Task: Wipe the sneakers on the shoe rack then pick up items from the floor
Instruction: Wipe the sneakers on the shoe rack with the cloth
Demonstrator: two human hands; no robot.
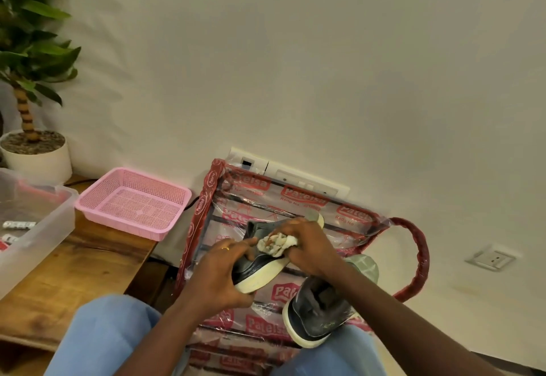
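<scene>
I hold a dark grey sneaker (261, 269) with a cream sole over the shoe rack (206, 207), which is wrapped in clear and red printed plastic. My left hand (220, 275) grips the sneaker's toe end from below and the side. My right hand (307, 247) grips a crumpled whitish cloth (274, 244) and presses it against the sneaker's upper. A second dark grey sneaker (316, 313) lies on the rack at the lower right, partly under my right forearm.
A pink mesh basket (133, 201) sits on a wooden table (74, 269) at the left, beside a clear plastic bin (32, 228) and a potted plant (32, 139). White wall sockets (490, 259) are on the wall. My blue-clad knees (109, 337) are at the bottom.
</scene>
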